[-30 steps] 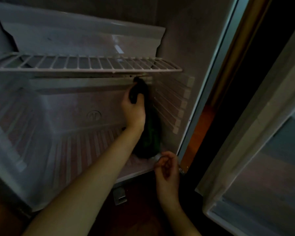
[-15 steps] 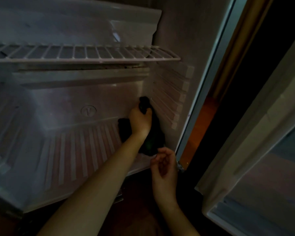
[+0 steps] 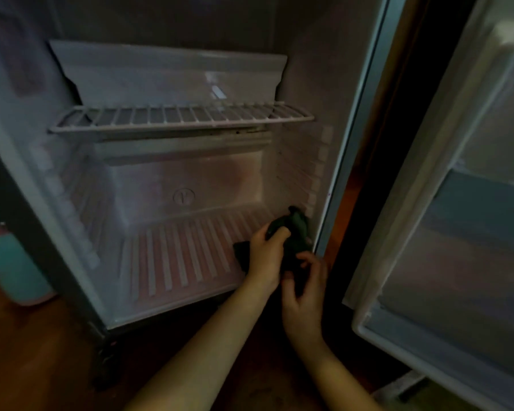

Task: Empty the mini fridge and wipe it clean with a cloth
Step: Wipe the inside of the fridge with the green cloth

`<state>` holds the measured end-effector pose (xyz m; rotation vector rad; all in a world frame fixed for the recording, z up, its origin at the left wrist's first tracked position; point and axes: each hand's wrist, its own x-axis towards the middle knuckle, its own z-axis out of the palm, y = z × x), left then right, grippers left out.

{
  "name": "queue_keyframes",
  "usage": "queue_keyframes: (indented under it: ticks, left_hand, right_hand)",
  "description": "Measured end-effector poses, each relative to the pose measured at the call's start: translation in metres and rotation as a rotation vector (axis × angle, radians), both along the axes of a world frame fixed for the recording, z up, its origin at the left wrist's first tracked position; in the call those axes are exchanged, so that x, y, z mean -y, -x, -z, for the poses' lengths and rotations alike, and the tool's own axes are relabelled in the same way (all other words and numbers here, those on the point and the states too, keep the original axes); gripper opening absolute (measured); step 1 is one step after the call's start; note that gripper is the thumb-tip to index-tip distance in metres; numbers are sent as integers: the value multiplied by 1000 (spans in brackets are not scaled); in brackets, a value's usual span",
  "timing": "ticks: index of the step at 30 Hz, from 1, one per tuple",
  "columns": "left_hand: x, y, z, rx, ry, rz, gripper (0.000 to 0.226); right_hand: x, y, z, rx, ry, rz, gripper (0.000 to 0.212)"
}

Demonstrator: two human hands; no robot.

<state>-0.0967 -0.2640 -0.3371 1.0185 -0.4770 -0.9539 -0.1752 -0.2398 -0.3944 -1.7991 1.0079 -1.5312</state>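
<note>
Dark-green crumpled cloth (image 3: 296, 232): sits at the front right corner of the white mini fridge (image 3: 306, 93), low down, on the ribbed white plastic floor (image 3: 175, 256) and against the right inner wall.

Left hand (image 3: 264, 259): fingers (image 3: 278, 232) curled round the middle of the cloth, clenched on it. One bunched end pokes out above the knuckles towards the wall. A flat corner sticks out to the left of the hand and lies on the ribs.

Right hand (image 3: 304, 295): just beside the left hand, nearer the fridge's front edge. Its fingers (image 3: 307, 258) are bent over the lower hanging part of the cloth and grasp it. The thumb side is in shadow, so the exact contact there is not clear.

Interior: white wire shelf (image 3: 181, 118) across the cavity, well above the hands, nothing resting on it. Pale plastic panel (image 3: 166, 72) behind and above the shelf. Round embossed mark (image 3: 184, 197) on the back wall.

Outside: white fridge door (image 3: 457, 262) swung wide to the right. Teal cylindrical container (image 3: 15, 262) stands to the left of the cabinet on the brown wooden floor (image 3: 42, 351). Scene is dim
</note>
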Motion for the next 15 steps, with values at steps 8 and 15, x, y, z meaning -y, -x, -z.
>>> queue_keyframes:
  ticks: [8, 15]
  left_hand:
    - [0, 25, -64, 326, 326, -5, 37]
    - [23, 28, -42, 1420, 439, -218, 67]
  right_hand:
    - [-6, 2, 2, -169, 5, 9, 98]
    - [7, -8, 8, 1, -327, -93, 64]
